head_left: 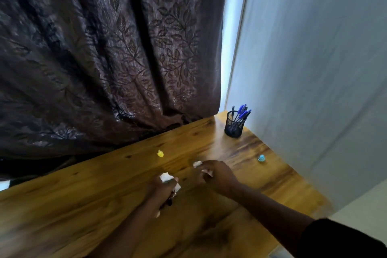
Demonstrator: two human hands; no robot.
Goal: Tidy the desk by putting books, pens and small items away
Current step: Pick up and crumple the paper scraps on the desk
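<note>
Both hands gathering litter: left hand (165, 186) clutching white paper scraps (166, 177); right hand (217, 174) pinching another; yellow wad (160, 153) waiting at 12 o'clock on desk (83, 195).

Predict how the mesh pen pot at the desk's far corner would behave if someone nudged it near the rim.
The pot probably tips rather than slides: it looks light, being open mesh, and the pens lean to one side above the rim. It would likely feel stiff, not floppy. Once on its side it might roll, since it looks round.
</note>
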